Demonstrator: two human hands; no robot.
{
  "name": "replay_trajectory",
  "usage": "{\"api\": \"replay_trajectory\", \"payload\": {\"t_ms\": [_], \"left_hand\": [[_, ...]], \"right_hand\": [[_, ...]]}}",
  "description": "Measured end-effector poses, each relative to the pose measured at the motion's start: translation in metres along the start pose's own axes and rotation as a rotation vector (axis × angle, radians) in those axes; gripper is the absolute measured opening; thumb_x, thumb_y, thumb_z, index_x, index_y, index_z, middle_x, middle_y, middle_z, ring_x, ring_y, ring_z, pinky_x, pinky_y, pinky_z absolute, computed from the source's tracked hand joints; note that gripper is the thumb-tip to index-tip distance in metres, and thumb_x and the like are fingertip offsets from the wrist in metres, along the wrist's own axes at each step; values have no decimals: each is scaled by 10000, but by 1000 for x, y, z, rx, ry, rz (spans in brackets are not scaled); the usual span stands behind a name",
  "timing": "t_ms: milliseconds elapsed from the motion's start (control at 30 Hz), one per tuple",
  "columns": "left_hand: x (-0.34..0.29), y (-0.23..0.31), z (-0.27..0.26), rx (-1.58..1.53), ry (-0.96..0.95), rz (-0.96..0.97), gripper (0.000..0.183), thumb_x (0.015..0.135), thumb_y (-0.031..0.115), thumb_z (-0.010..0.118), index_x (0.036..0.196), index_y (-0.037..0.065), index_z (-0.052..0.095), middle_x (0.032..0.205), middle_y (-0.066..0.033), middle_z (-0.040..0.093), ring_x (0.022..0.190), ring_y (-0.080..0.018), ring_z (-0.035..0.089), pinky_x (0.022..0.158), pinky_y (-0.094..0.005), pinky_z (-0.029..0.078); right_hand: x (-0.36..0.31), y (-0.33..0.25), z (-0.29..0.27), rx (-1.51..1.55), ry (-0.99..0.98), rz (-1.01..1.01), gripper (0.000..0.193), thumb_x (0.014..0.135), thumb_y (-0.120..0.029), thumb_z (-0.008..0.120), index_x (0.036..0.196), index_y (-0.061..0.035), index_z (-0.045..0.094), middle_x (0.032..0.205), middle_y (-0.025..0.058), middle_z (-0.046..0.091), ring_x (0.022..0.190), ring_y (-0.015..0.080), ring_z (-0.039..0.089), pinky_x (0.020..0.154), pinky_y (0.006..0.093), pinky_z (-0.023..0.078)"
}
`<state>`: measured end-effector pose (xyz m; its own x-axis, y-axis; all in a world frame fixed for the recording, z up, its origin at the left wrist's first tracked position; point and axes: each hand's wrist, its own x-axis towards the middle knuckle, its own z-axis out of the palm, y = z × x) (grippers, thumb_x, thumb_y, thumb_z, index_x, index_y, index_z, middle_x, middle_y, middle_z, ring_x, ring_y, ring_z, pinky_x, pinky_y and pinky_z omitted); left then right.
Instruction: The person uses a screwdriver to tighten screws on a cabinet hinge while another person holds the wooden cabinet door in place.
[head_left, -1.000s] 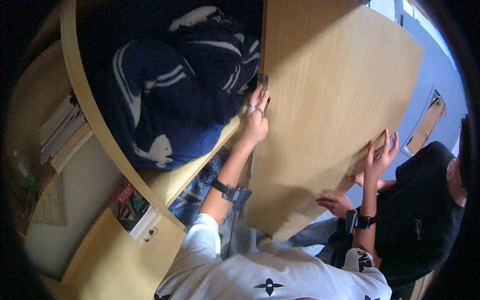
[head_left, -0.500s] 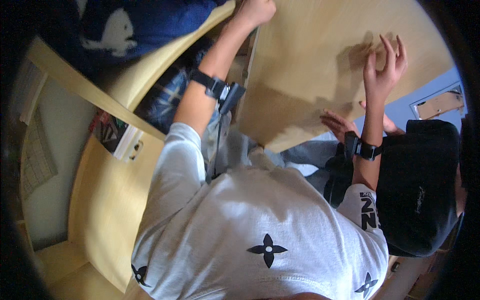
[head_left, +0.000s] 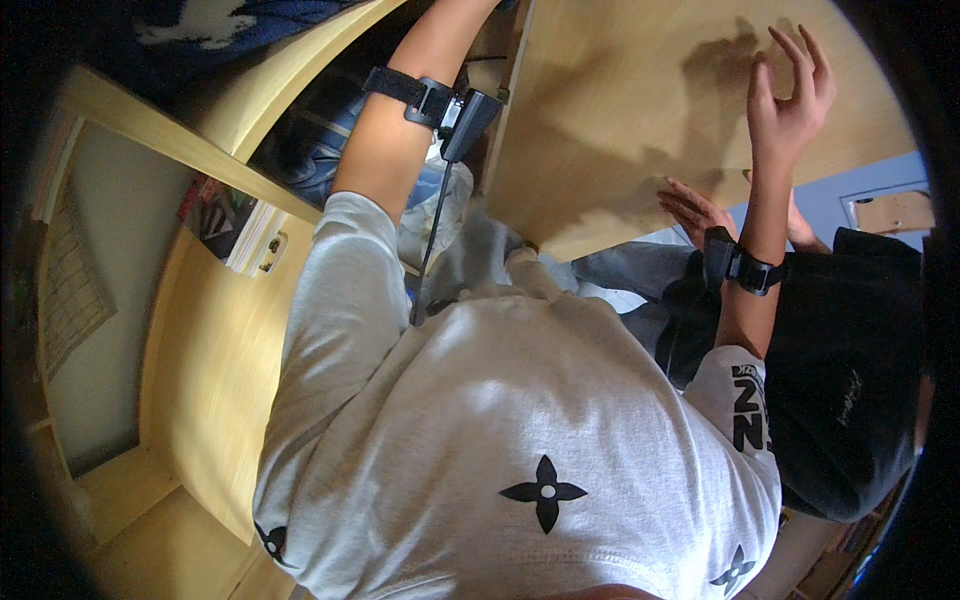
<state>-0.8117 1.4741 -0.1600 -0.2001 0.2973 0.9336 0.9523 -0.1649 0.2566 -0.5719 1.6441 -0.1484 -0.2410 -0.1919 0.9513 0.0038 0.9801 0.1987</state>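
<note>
Before me I have a door panel point(head_left: 610, 110) of pale yellow-brown wood, broad, flat and smooth-looking, with soft dark shadows lying across the face I can see. It appears upright to me and is swung out to the right of the shelf point(head_left: 300, 75), a dark gap showing between that and its straight left edge. Its lower edge slants upward from a corner near the middle of my view toward my right, while its upper part runs out of my sight, so I cannot tell how it is fixed there.
</note>
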Motion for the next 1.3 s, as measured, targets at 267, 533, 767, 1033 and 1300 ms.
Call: {"api": "replay_trajectory", "payload": {"t_ms": [267,533,767,1033,1300], "left_hand": [[-17,34,11,72,161,-74,513,694,-98,394,1175,12,534,1296,-199,428,1230,-323,398,1059,-376,283],[-111,152,-21,-375,82,-203,241,714,56,386,789,13,611,873,-115,639,982,-269,593,1013,-483,314],[-178,201,-98,-326,-263,-327,327,780,28,510,1105,0,540,1136,-159,527,1075,-297,529,981,-436,364],[-322,194,-229,-82,537,-766,219,742,-45,469,915,-31,602,906,-151,640,805,-226,623,728,-322,501],[-541,115,-326,1063,280,-1399,184,719,42,550,873,72,646,902,-135,639,793,-258,633,727,-351,506]], "right_hand": [[-21,-26,-10,274,-60,238,290,713,-26,565,1001,-5,588,1076,171,572,1055,322,528,928,393,387],[-76,-136,26,1088,-914,219,478,774,-180,615,1188,2,461,1176,192,507,1108,330,487,944,415,390],[-92,-162,45,1393,-1125,123,356,771,-99,576,1109,-17,503,1121,175,521,1085,340,488,940,389,382],[-147,-133,48,1377,-1186,558,232,806,-118,651,978,-26,525,912,61,534,818,155,506,757,262,405],[-161,-141,41,1333,-1330,754,270,812,-198,660,947,-11,519,888,47,527,837,146,484,776,262,386]]}}
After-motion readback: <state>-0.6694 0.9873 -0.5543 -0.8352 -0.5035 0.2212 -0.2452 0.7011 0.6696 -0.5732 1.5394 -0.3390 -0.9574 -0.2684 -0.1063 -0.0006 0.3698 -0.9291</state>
